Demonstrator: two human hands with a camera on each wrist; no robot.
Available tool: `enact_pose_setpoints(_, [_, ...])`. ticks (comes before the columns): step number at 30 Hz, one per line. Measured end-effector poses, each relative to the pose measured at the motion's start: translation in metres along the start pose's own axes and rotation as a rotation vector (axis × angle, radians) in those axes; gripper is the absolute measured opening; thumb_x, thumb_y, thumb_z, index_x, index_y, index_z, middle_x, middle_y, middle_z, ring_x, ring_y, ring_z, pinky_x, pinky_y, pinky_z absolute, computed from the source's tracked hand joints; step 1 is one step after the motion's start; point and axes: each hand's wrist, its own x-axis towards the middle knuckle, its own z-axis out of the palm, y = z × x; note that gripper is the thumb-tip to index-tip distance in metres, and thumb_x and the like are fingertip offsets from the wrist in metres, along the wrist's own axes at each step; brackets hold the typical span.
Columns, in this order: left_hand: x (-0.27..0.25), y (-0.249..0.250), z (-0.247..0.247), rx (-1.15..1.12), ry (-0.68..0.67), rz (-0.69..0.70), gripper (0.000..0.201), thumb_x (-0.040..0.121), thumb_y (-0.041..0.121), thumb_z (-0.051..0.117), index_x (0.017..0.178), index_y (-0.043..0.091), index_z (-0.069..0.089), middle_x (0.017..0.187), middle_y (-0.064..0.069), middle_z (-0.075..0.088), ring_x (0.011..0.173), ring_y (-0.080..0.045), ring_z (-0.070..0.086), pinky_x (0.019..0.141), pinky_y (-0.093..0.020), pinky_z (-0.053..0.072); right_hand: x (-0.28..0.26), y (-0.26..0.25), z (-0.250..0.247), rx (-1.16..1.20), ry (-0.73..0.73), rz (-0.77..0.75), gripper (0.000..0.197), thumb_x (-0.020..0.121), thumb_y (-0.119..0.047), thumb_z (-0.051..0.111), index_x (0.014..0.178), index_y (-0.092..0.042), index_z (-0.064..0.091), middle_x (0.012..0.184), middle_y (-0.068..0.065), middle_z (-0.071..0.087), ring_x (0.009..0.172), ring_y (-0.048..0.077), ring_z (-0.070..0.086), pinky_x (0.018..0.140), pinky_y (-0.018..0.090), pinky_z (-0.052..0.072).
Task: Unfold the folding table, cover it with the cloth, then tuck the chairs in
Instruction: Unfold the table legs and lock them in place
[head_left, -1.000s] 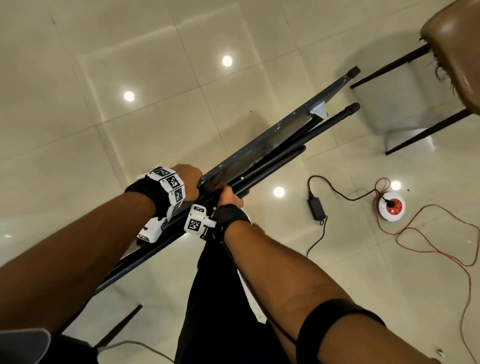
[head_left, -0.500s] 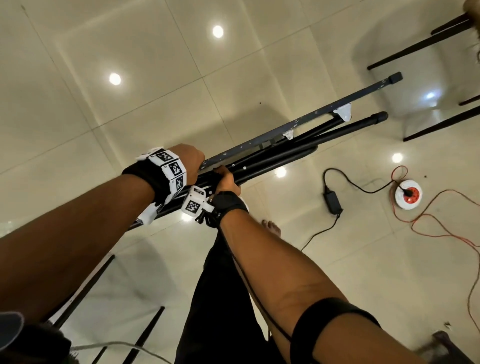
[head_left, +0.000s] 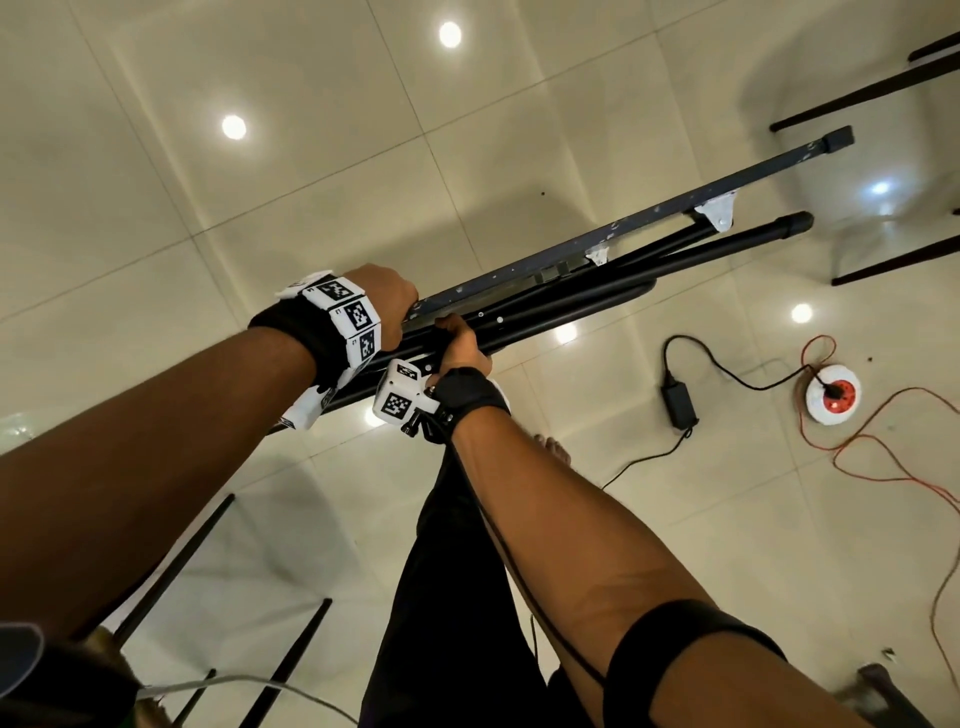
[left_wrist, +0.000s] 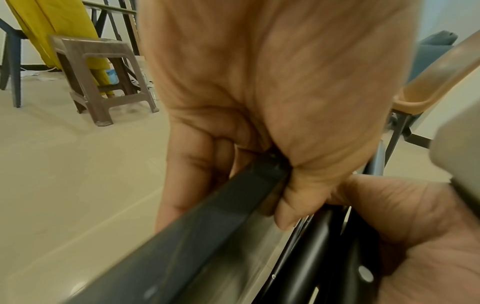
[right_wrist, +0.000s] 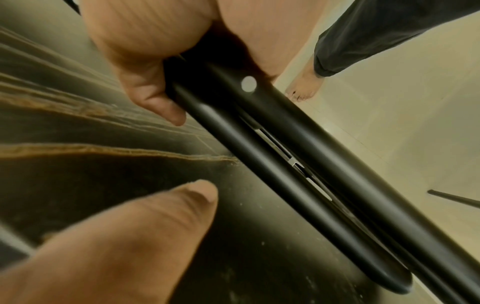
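Left hand (head_left: 387, 301) grips edge of folding table (head_left: 613, 241), fingers curled round rim. Right hand (head_left: 460, 345) grips black leg tubes (right_wrist: 298, 164) just beside. Table folded, held on edge above tiled floor (head_left: 260, 208); chair legs (head_left: 857, 98) beyond far end.

Black wristbands (head_left: 470, 395), white tag-marked cubes (head_left: 400, 397)

The head camera looked straight down from high up at the folding table (head_left: 613, 249) and floor (head_left: 260, 218). Each wrist camera sat very close, looking along its hand. All three saw the table's black legs (right_wrist: 298, 164)
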Motion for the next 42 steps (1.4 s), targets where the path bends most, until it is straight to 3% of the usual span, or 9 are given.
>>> enact_pose_setpoints(17, [-0.004,-0.013,0.006,-0.105,0.093,-0.053,0.017,0.084,0.026,0.063,0.097,0.016,0.069,0.069,0.000,0.054,0.067,-0.027,0.056,0.061,-0.028,0.043,-0.027,-0.027,0.005,-0.089,-0.163,-0.030,0.095,0.037,-0.018,0.086,0.126,-0.009,0.056,0.110,0.016,0.072,0.094,0.036,0.072,0.090,0.052,0.059])
enact_pose_setpoints(22, [-0.026,-0.019,0.016,-0.274,0.334,-0.150,0.021,0.089,0.031,0.062,0.109,0.026,0.067,0.085,-0.004,0.065,0.077,-0.029,0.058,0.066,-0.031,0.040,-0.049,-0.053,-0.018,-0.359,-0.393,0.049,0.095,0.057,-0.048,0.088,0.136,-0.014,0.048,0.120,0.009,0.067,0.101,0.024,0.066,0.075,0.038,0.057])
enact_pose_setpoints(25, [-0.034,-0.018,0.033,-0.396,0.510,-0.161,0.036,0.094,0.017,0.053,0.130,0.018,0.057,0.103,-0.016,0.068,0.091,-0.039,0.062,0.072,-0.037,0.046,-0.055,-0.087,-0.050,-0.646,-0.573,0.068,0.081,0.070,-0.070,0.076,0.133,-0.023,0.054,0.124,0.005,0.065,0.108,0.022,0.063,0.091,0.043,0.054])
enact_pose_setpoints(27, [-0.035,-0.018,0.040,-0.401,0.537,-0.192,0.046,0.095,0.014,0.049,0.141,0.015,0.046,0.117,-0.019,0.063,0.101,-0.042,0.060,0.081,-0.046,0.049,-0.055,-0.112,-0.071,-0.767,-0.566,-0.132,0.061,0.082,-0.065,0.070,0.122,-0.021,0.058,0.121,0.008,0.067,0.107,0.027,0.066,0.090,0.041,0.053])
enact_pose_setpoints(31, [-0.026,-0.016,0.035,-0.334,0.542,-0.327,0.047,0.099,0.026,0.048,0.144,0.016,0.038,0.131,-0.017,0.055,0.110,-0.044,0.054,0.089,-0.050,0.043,-0.061,-0.168,-0.098,-0.903,-0.571,-0.898,0.041,0.083,-0.050,0.077,0.110,-0.023,0.063,0.100,0.002,0.069,0.092,0.019,0.069,0.079,0.037,0.059])
enact_pose_setpoints(34, [-0.018,-0.015,0.025,-0.373,0.577,-0.382,0.034,0.098,0.018,0.047,0.132,0.015,0.045,0.119,-0.016,0.060,0.099,-0.044,0.058,0.084,-0.051,0.047,-0.084,-0.217,-0.080,-1.145,-0.716,-1.327,0.045,0.087,-0.043,0.074,0.122,-0.019,0.060,0.113,0.001,0.064,0.100,0.014,0.063,0.085,0.029,0.054])
enact_pose_setpoints(37, [-0.015,-0.015,0.019,-0.395,0.530,-0.345,0.025,0.093,0.012,0.048,0.117,0.018,0.044,0.102,-0.016,0.062,0.086,-0.041,0.060,0.077,-0.052,0.052,-0.112,-0.251,-0.038,-1.459,-0.835,-1.734,0.062,0.085,-0.051,0.068,0.136,-0.020,0.054,0.136,0.005,0.055,0.124,0.022,0.051,0.102,0.036,0.044])
enact_pose_setpoints(40, [-0.015,-0.010,0.023,-0.404,0.511,-0.340,0.031,0.092,0.007,0.049,0.121,0.016,0.045,0.101,-0.018,0.064,0.087,-0.040,0.061,0.076,-0.050,0.052,-0.122,-0.259,0.005,-1.893,-0.851,-1.921,0.070,0.083,-0.060,0.063,0.143,-0.028,0.046,0.147,0.003,0.048,0.133,0.028,0.044,0.110,0.050,0.038])
enact_pose_setpoints(42, [-0.015,-0.004,0.028,-0.423,0.526,-0.362,0.032,0.095,0.008,0.049,0.126,0.014,0.047,0.107,-0.019,0.065,0.093,-0.040,0.061,0.078,-0.047,0.051,-0.117,-0.256,0.024,-2.180,-0.841,-1.849,0.070,0.086,-0.067,0.058,0.144,-0.032,0.043,0.143,0.002,0.052,0.131,0.029,0.048,0.112,0.053,0.031])
